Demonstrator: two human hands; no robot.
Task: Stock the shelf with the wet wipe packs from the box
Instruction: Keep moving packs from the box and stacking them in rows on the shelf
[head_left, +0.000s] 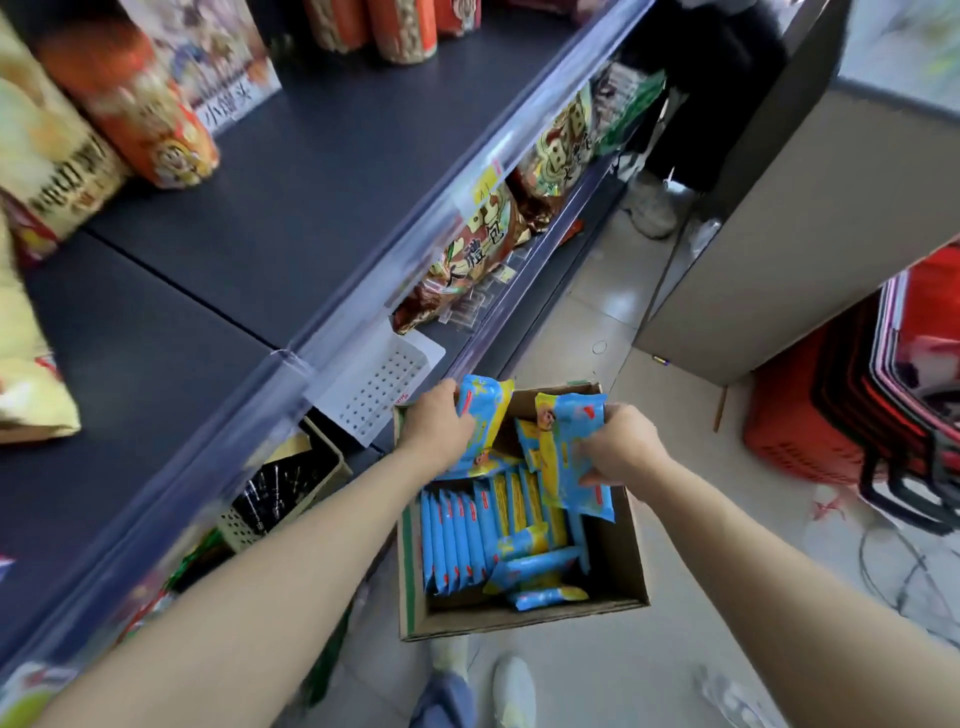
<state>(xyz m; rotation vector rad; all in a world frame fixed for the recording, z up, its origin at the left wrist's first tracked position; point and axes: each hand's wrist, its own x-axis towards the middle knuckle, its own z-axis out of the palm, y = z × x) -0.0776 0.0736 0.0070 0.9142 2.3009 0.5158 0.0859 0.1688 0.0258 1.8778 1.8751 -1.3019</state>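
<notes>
While the box (519, 613) on the floor is mostly full, we grip one wet wipe pack in each hand: left hand (436, 423), right hand (618, 447). Dark shelf (291, 171) holds none yet.

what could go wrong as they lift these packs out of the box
The right hand grips its pack by one edge, so it may slip back into the box. Lifting, the left hand could knock the white tray jutting out right beside it.
</notes>
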